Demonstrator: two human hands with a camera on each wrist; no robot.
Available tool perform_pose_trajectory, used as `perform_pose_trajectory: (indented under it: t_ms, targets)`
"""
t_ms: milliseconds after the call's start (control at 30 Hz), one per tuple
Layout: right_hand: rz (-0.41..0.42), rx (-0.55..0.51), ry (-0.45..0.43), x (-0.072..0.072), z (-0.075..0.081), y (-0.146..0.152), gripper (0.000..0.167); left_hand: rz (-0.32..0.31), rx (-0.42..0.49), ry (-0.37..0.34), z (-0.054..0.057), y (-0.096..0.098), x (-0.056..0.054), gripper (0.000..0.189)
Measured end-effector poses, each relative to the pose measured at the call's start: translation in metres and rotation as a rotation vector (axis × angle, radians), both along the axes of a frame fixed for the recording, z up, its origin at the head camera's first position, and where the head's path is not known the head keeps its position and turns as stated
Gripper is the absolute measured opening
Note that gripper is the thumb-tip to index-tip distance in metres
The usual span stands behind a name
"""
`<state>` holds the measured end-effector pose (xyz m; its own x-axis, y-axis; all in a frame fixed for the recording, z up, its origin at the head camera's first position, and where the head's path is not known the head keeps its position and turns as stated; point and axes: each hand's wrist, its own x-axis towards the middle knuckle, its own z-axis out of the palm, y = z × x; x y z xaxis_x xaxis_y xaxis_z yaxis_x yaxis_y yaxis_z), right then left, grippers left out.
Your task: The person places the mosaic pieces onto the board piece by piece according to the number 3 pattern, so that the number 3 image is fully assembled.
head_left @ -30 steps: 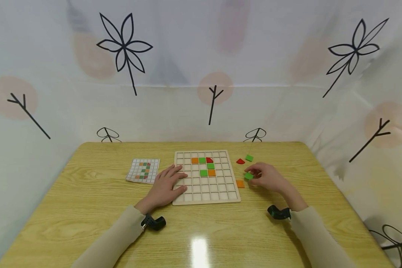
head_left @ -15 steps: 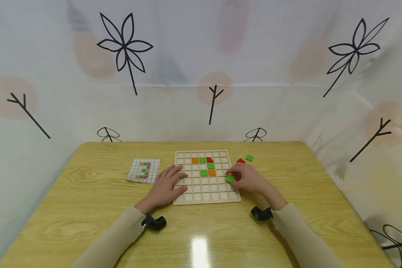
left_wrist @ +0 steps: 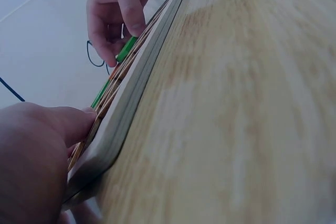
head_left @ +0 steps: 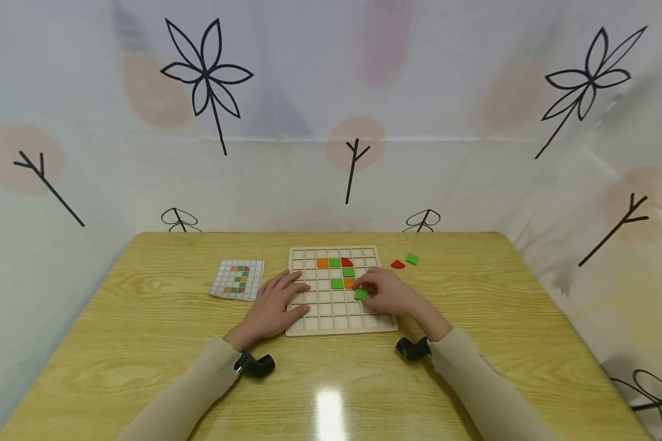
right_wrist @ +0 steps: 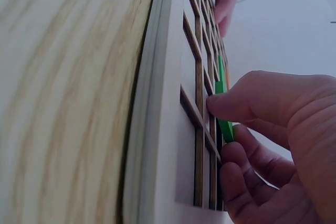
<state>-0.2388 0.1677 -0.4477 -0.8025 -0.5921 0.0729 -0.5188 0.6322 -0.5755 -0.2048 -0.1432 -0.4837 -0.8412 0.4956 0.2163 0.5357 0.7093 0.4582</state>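
My right hand pinches a small square green tile between thumb and fingers, close over the wooden grid board, just below an orange tile set in a cell. In the right wrist view the held green tile slants at the board's surface. My left hand rests with spread fingers on the board's left edge. Set in other cells are an orange tile, several green tiles, one of them beside the lower orange one, and a red rounded piece.
Left of the board lies a paper card with a printed grid of coloured squares. A red fan-shaped piece and a loose green tile lie right of the board on the wooden table. A patterned cloth hangs behind.
My right hand has carried the green tile left, from the table beside the board to over the grid. My left hand has stayed in place. The loose orange tile at the right edge is now hidden.
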Motion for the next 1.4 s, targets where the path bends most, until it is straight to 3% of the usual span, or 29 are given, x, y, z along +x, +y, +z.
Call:
perform_pose_trajectory:
  t_ms: [200,400,667,1133,1400]
  targets:
    - [-0.009,-0.003,-0.012,-0.003,-0.005,-0.002,0.032,-0.001,0.003,0.007,0.0,0.001,0.001,0.044]
    - [-0.054,-0.055,-0.143,-0.004,-0.003,-0.001,0.032,-0.002,0.013,0.021,0.001,0.001,0.001,0.043]
    - [-0.054,-0.102,-0.29,-0.009,0.002,0.001,0.019,-0.006,0.008,0.012,-0.001,0.0,0.001,0.043]
    - [-0.086,-0.059,-0.363,-0.011,0.014,-0.003,0.022,-0.014,0.007,0.018,0.0,0.001,0.001,0.044]
    - [-0.063,-0.072,-0.346,-0.011,0.012,-0.003,0.023,-0.009,0.013,0.019,0.001,0.001,0.002,0.044]
